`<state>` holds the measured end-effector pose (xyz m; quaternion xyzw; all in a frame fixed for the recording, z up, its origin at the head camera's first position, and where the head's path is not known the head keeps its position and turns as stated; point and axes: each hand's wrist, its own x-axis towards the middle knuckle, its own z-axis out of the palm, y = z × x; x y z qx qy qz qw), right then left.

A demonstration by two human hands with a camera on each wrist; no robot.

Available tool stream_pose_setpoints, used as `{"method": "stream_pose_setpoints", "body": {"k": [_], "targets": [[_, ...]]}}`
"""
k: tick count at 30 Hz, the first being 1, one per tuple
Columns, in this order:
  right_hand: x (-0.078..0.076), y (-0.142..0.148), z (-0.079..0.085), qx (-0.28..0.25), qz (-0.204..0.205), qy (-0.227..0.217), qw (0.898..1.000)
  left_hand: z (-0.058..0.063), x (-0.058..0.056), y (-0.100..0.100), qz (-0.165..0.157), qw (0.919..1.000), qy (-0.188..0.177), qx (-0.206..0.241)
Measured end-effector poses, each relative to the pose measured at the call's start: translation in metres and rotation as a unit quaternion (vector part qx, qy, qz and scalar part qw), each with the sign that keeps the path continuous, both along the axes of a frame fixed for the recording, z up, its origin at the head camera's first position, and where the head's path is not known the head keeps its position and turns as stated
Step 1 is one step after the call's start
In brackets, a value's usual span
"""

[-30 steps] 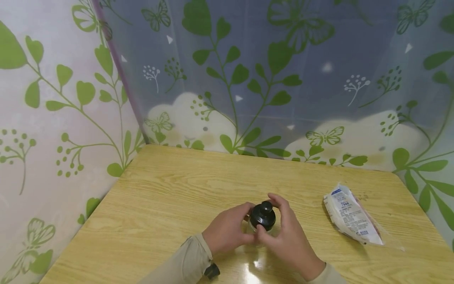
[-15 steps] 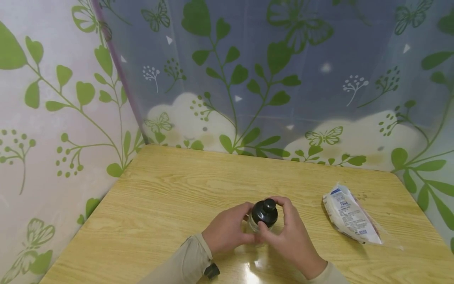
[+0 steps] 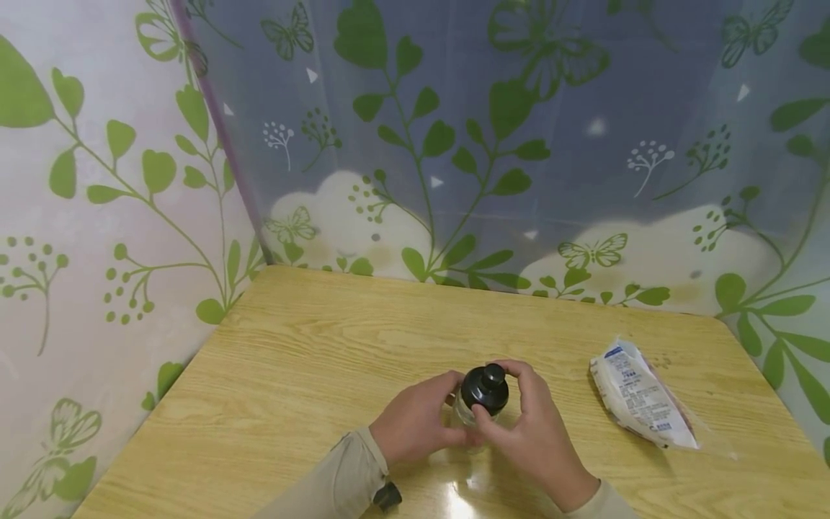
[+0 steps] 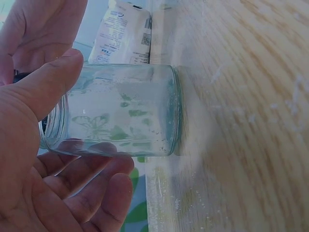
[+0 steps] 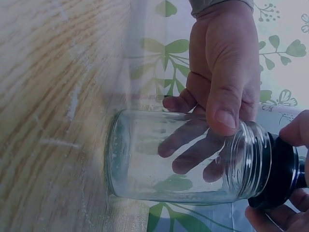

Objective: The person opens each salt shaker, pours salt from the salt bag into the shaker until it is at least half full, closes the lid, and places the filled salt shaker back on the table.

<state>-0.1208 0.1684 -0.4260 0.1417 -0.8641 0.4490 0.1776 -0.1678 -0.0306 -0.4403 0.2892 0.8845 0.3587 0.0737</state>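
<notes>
A clear glass jar [image 5: 145, 145] stands upright on the wooden table, and its inside looks bare. My left hand [image 3: 413, 419] grips it, with the thumb on the near side just below the threaded neck and the fingers behind the glass. On the mouth sits a black lid [image 3: 484, 390] with a round knob, a little tilted, and glass threads show beneath it in the right wrist view. My right hand [image 3: 540, 440] pinches this lid between thumb and fingers from the right side.
To the right lies a white printed plastic bag [image 3: 642, 396], crumpled and with a see-through end. A small dark object [image 3: 387, 497] shows beside the left sleeve. Patterned curtains [image 3: 415, 144] stand close behind and along the table's left side.
The lid has risen slightly and shifted to the right with my right hand, and more of the glass shows under it. My left hand has stayed in place.
</notes>
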Motion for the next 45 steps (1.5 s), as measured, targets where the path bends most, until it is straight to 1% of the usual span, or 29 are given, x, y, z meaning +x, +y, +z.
{"method": "stream_pose_setpoints", "body": {"k": [6,11,16,20,24,28,32,37,42,45], "targets": [[0.000,0.000,0.000,0.004,0.001,0.004,1.000,0.001,0.001,0.000,-0.003,1.0000,-0.004,0.005],[0.000,0.000,0.000,0.014,-0.003,0.015,1.000,0.001,0.002,0.000,-0.006,0.9999,-0.001,0.009],[0.000,-0.001,0.001,0.016,-0.005,0.022,1.000,0.001,0.002,0.000,-0.002,1.0000,-0.001,0.004],[0.001,-0.002,0.002,0.012,0.001,0.028,1.000,0.000,0.003,0.000,0.000,1.0000,0.002,0.001],[0.004,-0.003,0.003,0.028,0.001,0.054,0.998,-0.002,0.004,0.001,-0.003,1.0000,0.003,0.005],[0.007,0.001,0.009,0.059,-0.006,0.086,0.995,-0.004,0.004,0.002,-0.003,1.0000,0.000,0.008],[0.008,0.012,0.019,0.081,-0.008,0.101,0.992,-0.003,0.002,0.001,-0.004,1.0000,-0.001,0.007],[0.016,0.036,0.028,0.109,-0.030,0.086,0.990,-0.003,0.001,0.001,-0.011,0.9999,-0.001,0.007],[0.029,0.060,0.030,0.141,-0.050,0.080,0.985,-0.001,0.003,0.001,-0.005,1.0000,-0.007,0.002],[0.039,0.076,0.027,0.176,-0.066,0.074,0.979,-0.001,0.003,0.000,-0.004,0.9999,-0.011,0.000]]}}
